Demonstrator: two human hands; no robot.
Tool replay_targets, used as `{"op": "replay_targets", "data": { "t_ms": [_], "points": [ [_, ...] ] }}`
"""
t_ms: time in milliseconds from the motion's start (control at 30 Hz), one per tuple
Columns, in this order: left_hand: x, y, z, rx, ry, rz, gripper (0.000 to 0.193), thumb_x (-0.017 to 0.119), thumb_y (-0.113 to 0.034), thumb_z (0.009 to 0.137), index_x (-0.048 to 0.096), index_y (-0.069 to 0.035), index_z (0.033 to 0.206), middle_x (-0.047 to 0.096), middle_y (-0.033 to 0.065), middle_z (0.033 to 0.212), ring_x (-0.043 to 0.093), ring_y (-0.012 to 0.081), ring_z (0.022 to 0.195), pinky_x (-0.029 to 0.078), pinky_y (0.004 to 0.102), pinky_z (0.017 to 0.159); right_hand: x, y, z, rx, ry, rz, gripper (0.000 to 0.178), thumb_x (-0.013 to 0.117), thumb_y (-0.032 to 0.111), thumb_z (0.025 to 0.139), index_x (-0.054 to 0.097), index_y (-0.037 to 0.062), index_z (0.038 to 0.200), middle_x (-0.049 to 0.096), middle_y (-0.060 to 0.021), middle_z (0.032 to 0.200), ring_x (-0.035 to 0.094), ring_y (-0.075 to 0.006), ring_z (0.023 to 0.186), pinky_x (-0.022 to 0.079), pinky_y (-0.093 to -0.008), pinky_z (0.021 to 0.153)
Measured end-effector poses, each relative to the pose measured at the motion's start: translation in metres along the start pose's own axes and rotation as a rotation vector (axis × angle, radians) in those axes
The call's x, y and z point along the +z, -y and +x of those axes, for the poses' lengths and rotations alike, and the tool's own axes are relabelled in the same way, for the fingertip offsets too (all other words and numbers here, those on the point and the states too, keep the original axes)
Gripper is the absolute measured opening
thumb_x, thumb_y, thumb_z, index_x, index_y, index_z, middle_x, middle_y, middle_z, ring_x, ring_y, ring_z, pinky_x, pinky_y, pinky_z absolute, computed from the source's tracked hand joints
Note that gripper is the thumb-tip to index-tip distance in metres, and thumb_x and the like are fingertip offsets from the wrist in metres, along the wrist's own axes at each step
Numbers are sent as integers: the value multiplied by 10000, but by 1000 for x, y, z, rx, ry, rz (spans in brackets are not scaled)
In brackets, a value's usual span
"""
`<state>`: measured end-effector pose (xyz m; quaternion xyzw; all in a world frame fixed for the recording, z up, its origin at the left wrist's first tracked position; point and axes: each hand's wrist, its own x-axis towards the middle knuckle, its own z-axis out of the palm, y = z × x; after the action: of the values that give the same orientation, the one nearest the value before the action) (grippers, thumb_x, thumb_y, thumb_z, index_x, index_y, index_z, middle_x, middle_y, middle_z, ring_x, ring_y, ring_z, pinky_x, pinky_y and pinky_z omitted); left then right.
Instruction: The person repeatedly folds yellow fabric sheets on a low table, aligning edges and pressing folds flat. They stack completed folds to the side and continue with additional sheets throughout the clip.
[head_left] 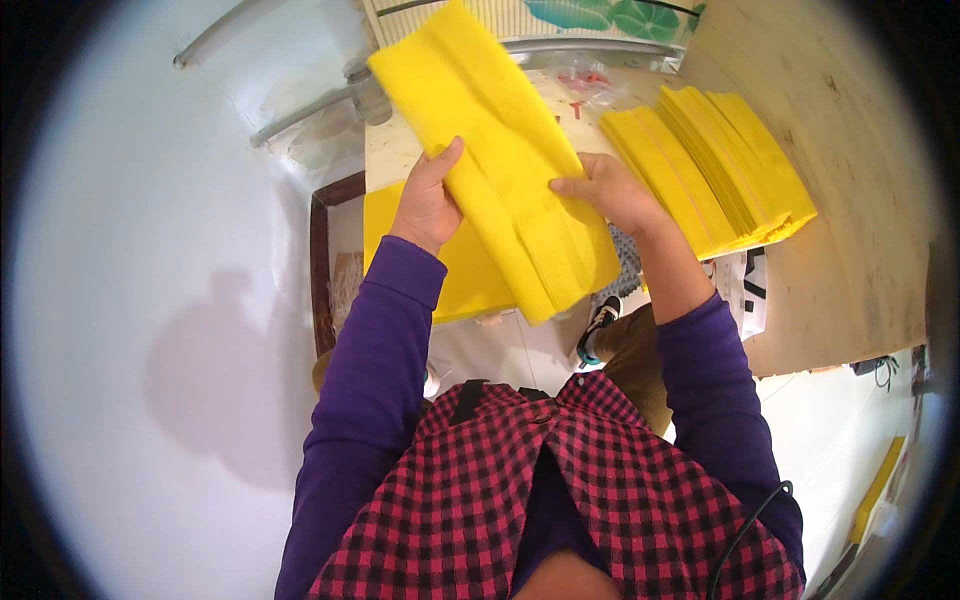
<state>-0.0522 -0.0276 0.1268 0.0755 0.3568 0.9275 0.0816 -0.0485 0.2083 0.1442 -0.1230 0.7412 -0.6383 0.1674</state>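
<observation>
A long, folded yellow cloth (500, 170) is held up at a slant in front of me, its upper end leaning left. My left hand (430, 203) is closed on its left edge, thumb on the front face. On the opposite edge, lower down, my right hand (610, 192) grips it with the thumb pressed on the front; the other fingers are hidden behind. Beneath it, more yellow cloth (465, 275) lies flat on the pale work table (385, 150). To the right of my right hand rest several folded yellow bundles (715, 165), piled side by side.
A wooden panel (850, 190) rises along the right. A clear plastic bag (588, 80) with something red lies at the table's back. On the left are a white wall (150, 250) and a metal rail (295, 118). A white printed bag (745, 290) is below the bundles.
</observation>
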Motion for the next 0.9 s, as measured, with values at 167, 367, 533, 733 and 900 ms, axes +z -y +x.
{"op": "replay_targets", "data": {
  "t_ms": [167,367,533,733,900],
  "points": [
    [-7,35,6,-94,-126,-85,361,522,-120,951,458,-26,1293,552,120,1263,542,289,1148,437,433,998,-11,-30,-26,66,39,-3,340,644,160,875,591,-25,1155,657,-41,998,617,-112,850,500,-269,792],
    [-1,77,20,-184,-214,-65,356,482,-123,968,442,2,1299,539,141,1273,533,297,1159,427,448,1006,-31,-76,-69,22,-186,-173,352,655,131,839,563,-19,1144,644,-63,896,598,-126,824,485,-286,747],
    [25,111,50,-252,-150,-59,357,502,-133,961,455,-4,1290,546,133,1264,533,291,1158,424,441,1007,-59,-92,-115,40,-422,-123,445,661,127,811,516,14,1217,632,-122,901,621,-160,829,486,-300,726],
    [69,172,98,-325,-56,-10,341,501,-152,965,473,-15,1277,559,116,1248,539,275,1150,432,432,995,-99,-108,-147,-168,-692,-40,451,567,-83,837,497,60,1260,544,36,830,534,-46,761,439,-202,680],
    [101,219,143,-385,35,-68,330,477,-155,978,471,-25,1281,554,111,1254,538,270,1148,432,426,992,-153,-119,-142,-129,-832,-94,321,591,-43,821,584,56,1127,570,16,846,529,-55,791,442,-215,714]
  ]
}}
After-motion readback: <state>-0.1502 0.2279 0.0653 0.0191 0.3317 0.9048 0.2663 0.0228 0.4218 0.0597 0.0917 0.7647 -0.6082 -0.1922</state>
